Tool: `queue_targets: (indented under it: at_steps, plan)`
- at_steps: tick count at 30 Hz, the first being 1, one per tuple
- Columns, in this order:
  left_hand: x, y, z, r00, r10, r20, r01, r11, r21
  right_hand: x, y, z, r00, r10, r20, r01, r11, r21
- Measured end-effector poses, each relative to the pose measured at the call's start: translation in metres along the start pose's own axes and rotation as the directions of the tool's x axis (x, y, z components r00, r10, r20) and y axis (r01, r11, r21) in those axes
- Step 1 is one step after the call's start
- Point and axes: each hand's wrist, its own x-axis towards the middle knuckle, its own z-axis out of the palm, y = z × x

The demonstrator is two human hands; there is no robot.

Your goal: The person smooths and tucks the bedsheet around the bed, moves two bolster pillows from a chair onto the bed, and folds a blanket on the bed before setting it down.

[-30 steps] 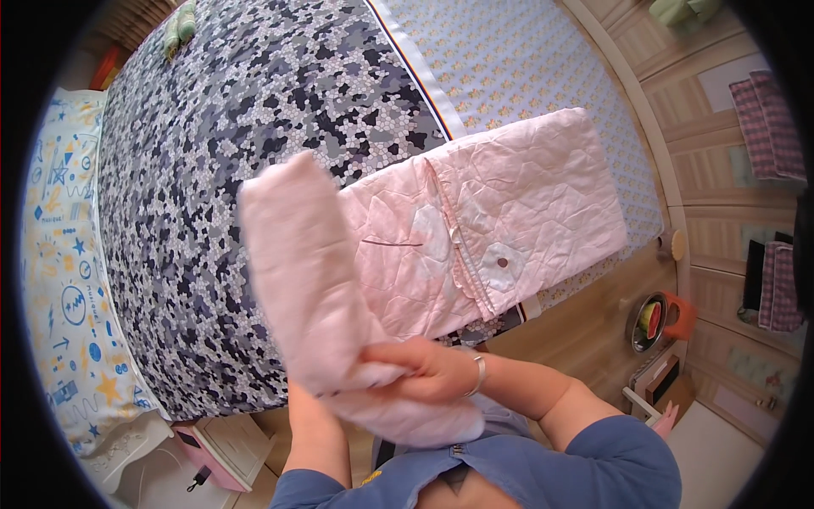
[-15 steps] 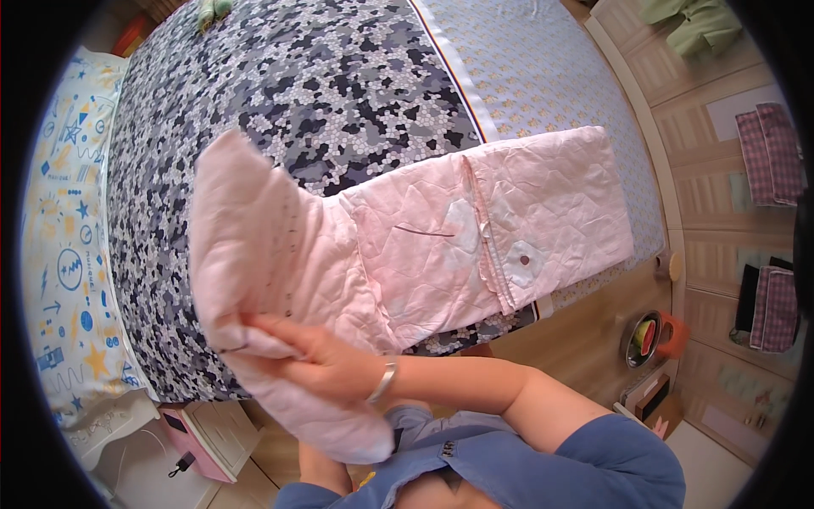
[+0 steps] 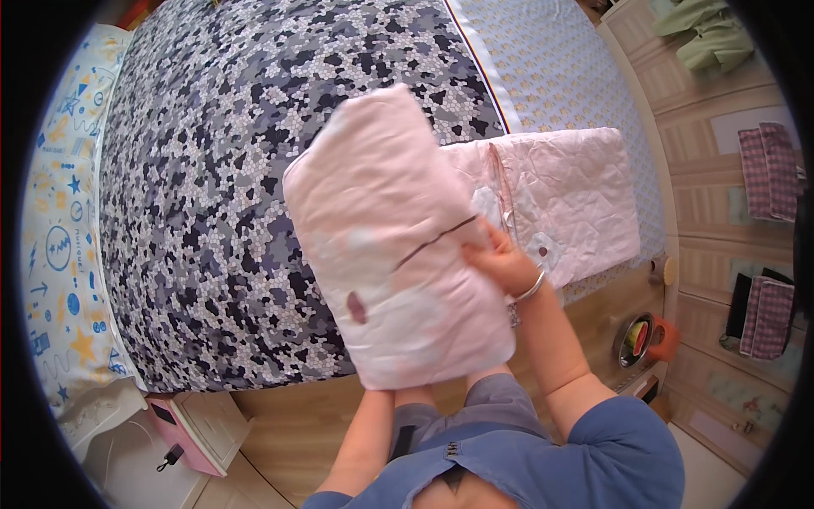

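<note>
A pale pink quilt with white and dark red patches lies partly folded along the near side of the bed. Its left end is lifted and slanting, doubled over toward the right above the flatter, crumpled part. My right hand, with a silver bracelet at the wrist, grips the raised quilt near its right side, fingers curled into the cloth. My left forearm reaches up under the quilt's lower edge, so the left hand is hidden behind it.
The bed has a grey camouflage-patterned cover and a pale blue sheet. A patterned pillow lies left. A pink-and-white drawer unit stands near left. On the right are a metal bowl and cabinets with hanging checked cloths.
My right hand has carried the quilt's left end rightward, over the flat part. The left forearm now shows further up, and the view has shifted slightly.
</note>
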Motion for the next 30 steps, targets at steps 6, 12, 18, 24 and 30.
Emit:
queue_targets:
  at_steps: [6, 12, 18, 24, 30]
  plan:
    - [-0.004, 0.017, 0.034, 0.987, 0.075, 0.143, -0.072, 0.997, -0.026, 0.030, 0.113, -0.162, 0.945, 0.118, -0.306, -0.137, 0.990, -0.041]
    - [-0.027, 0.014, -0.004, 0.822, 0.323, 0.469, -0.319, 0.943, -0.091, 0.023, 0.111, -0.138, 0.916, -0.144, -0.374, -0.108, 0.810, -0.576]
    - [0.030, 0.051, -0.135, 0.604, -0.106, 0.790, 0.231, 0.972, -0.046, 0.012, 0.118, -0.127, 0.796, -0.089, -0.598, -0.459, 0.556, -0.693]
    - [0.136, 0.126, -0.096, 0.898, 0.434, 0.074, -0.440, 0.883, 0.161, 0.005, 0.090, -0.164, 0.862, -0.027, -0.506, -0.342, 0.705, -0.621]
    - [0.220, 0.156, -0.014, 0.897, 0.437, 0.060, -0.437, 0.863, 0.254, -0.060, 0.078, -0.305, 0.329, -0.415, -0.848, -0.633, 0.570, -0.524]
